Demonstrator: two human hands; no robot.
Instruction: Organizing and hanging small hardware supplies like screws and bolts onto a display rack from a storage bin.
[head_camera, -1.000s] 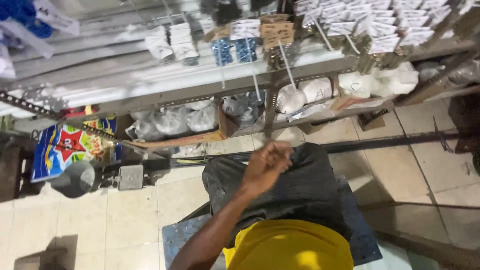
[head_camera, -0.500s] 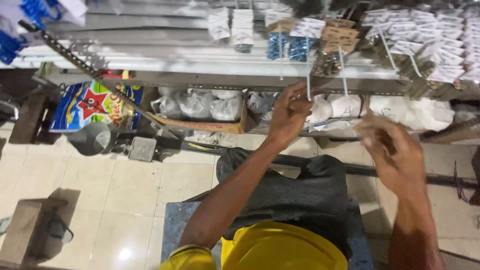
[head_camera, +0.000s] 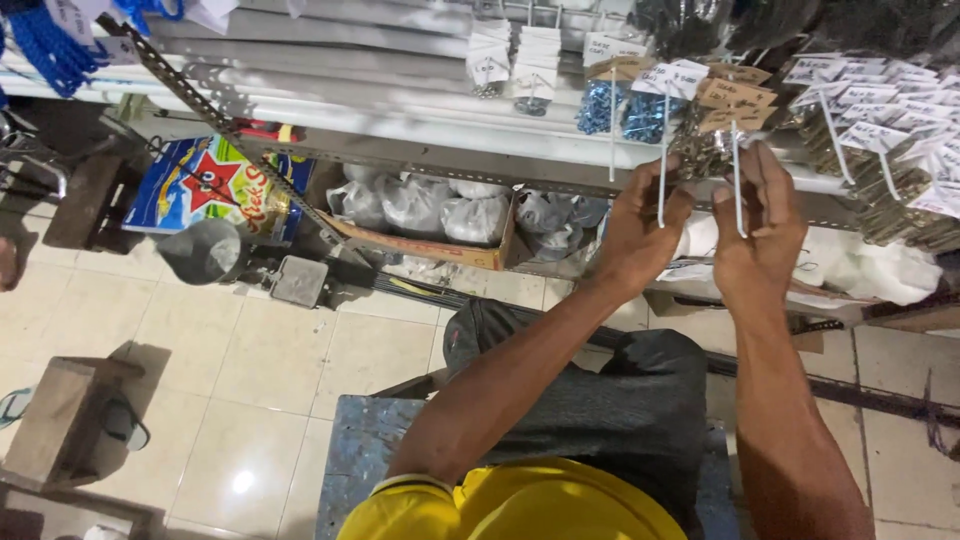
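My left hand and my right hand are both raised to a display of small hanging packets. The left hand's fingers pinch a white display hook that carries a packet of blue hardware. Fingers of the right hand close on a second white hook under a brown-carded packet of small metal parts. I sit on a worn blue stool, dark trousers over my knees.
More carded packets hang to the right. Clear bags of white goods fill a cardboard box on the floor. A colourful star-printed bag, a metal scoop and a wooden stool stand on the tiled floor at left.
Both hands have risen and come together at the hanging packets; one second ago only the left hand showed, low over my knee. The view has swung left and up.
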